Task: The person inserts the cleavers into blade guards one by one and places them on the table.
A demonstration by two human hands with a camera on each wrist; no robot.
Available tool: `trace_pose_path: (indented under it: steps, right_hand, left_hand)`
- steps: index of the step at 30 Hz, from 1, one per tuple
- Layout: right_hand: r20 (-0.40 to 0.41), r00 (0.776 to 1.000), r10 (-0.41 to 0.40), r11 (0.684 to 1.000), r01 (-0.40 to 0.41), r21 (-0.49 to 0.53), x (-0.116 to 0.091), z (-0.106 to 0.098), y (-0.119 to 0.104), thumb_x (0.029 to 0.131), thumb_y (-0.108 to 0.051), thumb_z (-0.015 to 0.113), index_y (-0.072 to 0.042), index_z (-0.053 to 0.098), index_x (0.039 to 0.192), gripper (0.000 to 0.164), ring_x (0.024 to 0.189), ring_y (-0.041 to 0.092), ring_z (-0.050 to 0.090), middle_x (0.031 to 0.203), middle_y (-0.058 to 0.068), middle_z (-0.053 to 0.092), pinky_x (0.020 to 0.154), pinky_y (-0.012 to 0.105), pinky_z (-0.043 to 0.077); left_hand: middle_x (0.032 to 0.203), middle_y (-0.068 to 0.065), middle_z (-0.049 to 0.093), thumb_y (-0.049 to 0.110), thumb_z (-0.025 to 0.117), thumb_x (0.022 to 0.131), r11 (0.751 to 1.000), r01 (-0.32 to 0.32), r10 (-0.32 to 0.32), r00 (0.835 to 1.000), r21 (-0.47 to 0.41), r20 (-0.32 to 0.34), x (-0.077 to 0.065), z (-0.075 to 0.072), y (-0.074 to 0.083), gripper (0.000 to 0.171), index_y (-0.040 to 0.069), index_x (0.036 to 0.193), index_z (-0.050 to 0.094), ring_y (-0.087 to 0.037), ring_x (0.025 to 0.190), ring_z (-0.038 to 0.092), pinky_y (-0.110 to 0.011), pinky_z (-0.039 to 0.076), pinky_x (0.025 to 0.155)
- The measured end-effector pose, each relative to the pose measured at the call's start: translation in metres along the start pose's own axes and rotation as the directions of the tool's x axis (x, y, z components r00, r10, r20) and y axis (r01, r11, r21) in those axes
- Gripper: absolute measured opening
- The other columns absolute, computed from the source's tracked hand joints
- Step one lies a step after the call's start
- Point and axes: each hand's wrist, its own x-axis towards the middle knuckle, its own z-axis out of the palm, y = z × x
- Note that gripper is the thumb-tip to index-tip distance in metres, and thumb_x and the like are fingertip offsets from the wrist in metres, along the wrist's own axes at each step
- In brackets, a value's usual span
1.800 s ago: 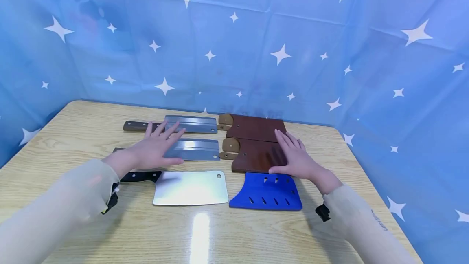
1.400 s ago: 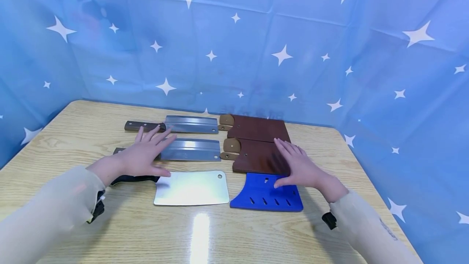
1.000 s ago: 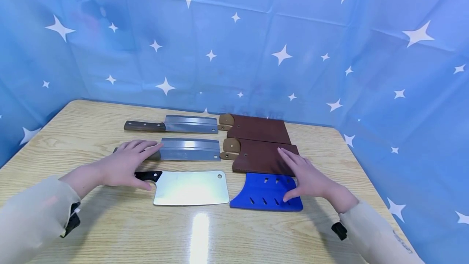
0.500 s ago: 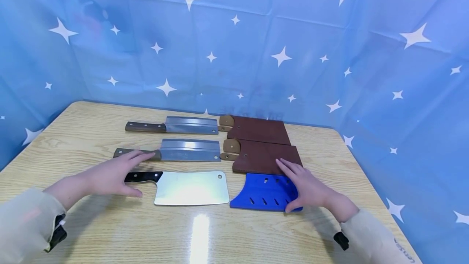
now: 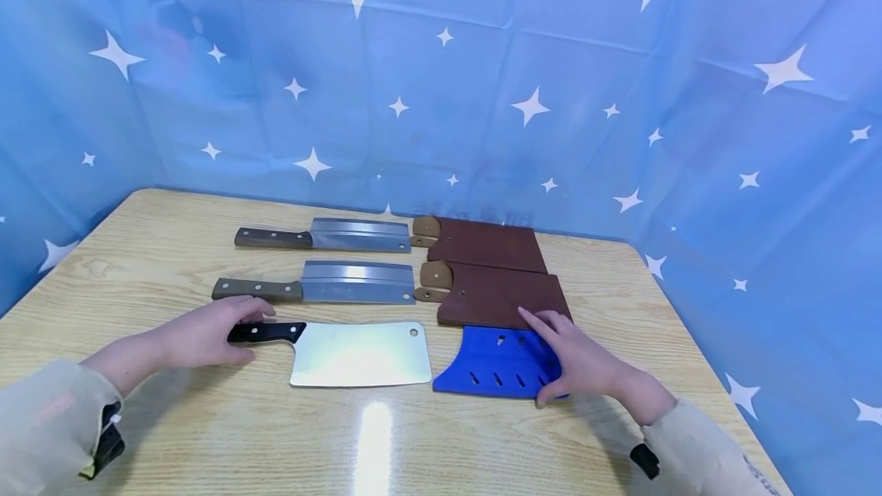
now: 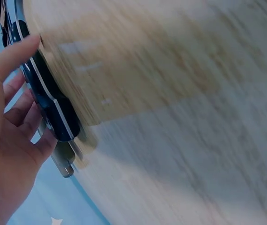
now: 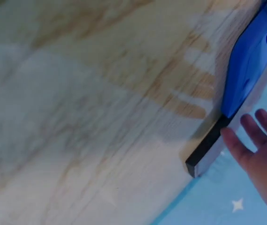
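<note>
While the left hand (image 5: pixel 203 337) gapes around the black handle (image 5: pixel 276 332) and the right hand (image 5: pixel 582 362), spread wide, straddles the blue sheath (image 5: pixel 489 362), grips should avoid the blade (image 5: pixel 360 356).

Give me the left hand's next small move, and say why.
Likely close the left hand around the black handle: in the left wrist view, its thumb and fingers sit on either side of it, apparently without gripping, and the blade lies on the table.

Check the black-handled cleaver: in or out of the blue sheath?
Out: the black-handled cleaver lies on the table with its whole blade bare, beside the blue sheath.
</note>
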Motion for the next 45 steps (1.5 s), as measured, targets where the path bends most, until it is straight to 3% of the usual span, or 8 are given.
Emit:
trace_pose_path:
  steps: [6,12,19,26,29,32,38,45]
  right_hand:
    - [0.031,0.999,0.023,1.000,-0.024,0.018,-0.002,0.002,0.002,0.058,-0.065,0.073,-0.015,0.040,0.136,0.099,0.114,0.023,0.045,0.127,0.005,0.043,0.086,0.042,0.046]
    - [0.031,0.999,0.023,1.000,-0.023,0.012,-0.002,0.002,0.003,0.057,-0.065,0.074,-0.010,0.043,0.132,0.099,0.117,0.025,0.041,0.128,0.007,0.044,0.089,0.045,0.044]
    - [0.020,1.000,-0.013,1.000,0.014,-0.009,-0.003,0.002,0.004,0.054,-0.064,0.077,-0.004,0.044,0.130,0.102,0.108,0.022,0.041,0.122,0.008,0.047,0.084,0.041,0.043]
    - [0.074,0.997,-0.011,1.000,0.010,0.016,-0.005,0.001,0.000,0.057,-0.058,0.079,-0.003,0.042,0.133,0.101,0.113,0.027,0.040,0.127,0.012,0.043,0.086,0.044,0.042]
    - [0.094,0.996,0.001,1.000,-0.004,0.027,-0.007,0.001,-0.002,0.057,-0.058,0.079,-0.001,0.035,0.139,0.110,0.119,0.031,0.040,0.132,0.015,0.041,0.089,0.048,0.042]
    - [0.098,0.995,0.006,0.999,-0.009,0.031,-0.009,0.002,-0.003,0.056,-0.059,0.080,0.001,0.029,0.143,0.117,0.115,0.028,0.039,0.129,0.014,0.041,0.087,0.044,0.042]
    - [0.060,0.998,-0.007,1.000,0.006,0.026,-0.012,0.004,0.001,0.053,-0.056,0.082,0.000,0.038,0.137,0.111,0.107,0.022,0.038,0.121,0.011,0.041,0.082,0.035,0.042]
    - [0.079,0.997,-0.007,0.994,-0.002,0.107,-0.009,-0.004,0.000,0.058,-0.049,0.082,-0.002,0.031,0.140,0.108,0.120,0.027,0.038,0.134,0.012,0.039,0.088,0.041,0.044]
  left_hand:
    - [0.097,0.001,0.062,0.019,0.072,0.078,0.999,-0.028,0.029,0.999,0.015,-0.016,-0.001,0.001,-0.008,0.030,0.008,0.105,0.063,-0.009,0.087,0.057,-0.030,0.049,0.074]
    - [0.096,0.002,0.063,0.025,0.072,0.079,0.989,-0.072,0.069,0.997,-0.132,-0.029,-0.005,-0.003,-0.016,0.031,0.008,0.105,0.064,0.004,0.083,0.051,-0.023,0.047,0.069]
    - [0.109,-0.006,0.061,0.029,0.065,0.086,0.959,0.035,-0.037,0.999,-0.282,0.000,-0.011,-0.008,-0.025,0.037,0.010,0.118,0.059,0.006,0.084,0.050,-0.021,0.044,0.068]
    - [0.120,-0.011,0.060,0.030,0.061,0.089,0.945,0.056,-0.044,0.998,-0.324,0.043,-0.014,-0.010,-0.030,0.037,0.011,0.121,0.056,0.015,0.101,0.045,-0.020,0.045,0.078]
    - [0.120,-0.011,0.059,0.029,0.060,0.090,0.938,0.055,-0.039,0.998,-0.343,0.053,-0.014,-0.009,-0.031,0.036,0.010,0.121,0.056,0.015,0.101,0.045,-0.020,0.045,0.078]
    - [0.121,-0.012,0.059,0.028,0.059,0.091,0.929,0.049,-0.028,0.998,-0.366,0.061,-0.014,-0.009,-0.031,0.037,0.009,0.122,0.055,0.015,0.101,0.045,-0.019,0.045,0.078]
    - [0.120,-0.013,0.058,0.026,0.057,0.092,0.903,0.064,-0.036,0.997,-0.425,0.075,-0.012,-0.010,-0.028,0.039,0.006,0.125,0.052,0.011,0.099,0.049,-0.019,0.045,0.076]
    - [0.113,-0.016,0.061,0.023,0.058,0.092,0.884,0.071,-0.087,0.996,-0.463,-0.014,-0.004,-0.013,-0.020,0.034,0.003,0.119,0.053,0.001,0.083,0.053,-0.022,0.043,0.065]
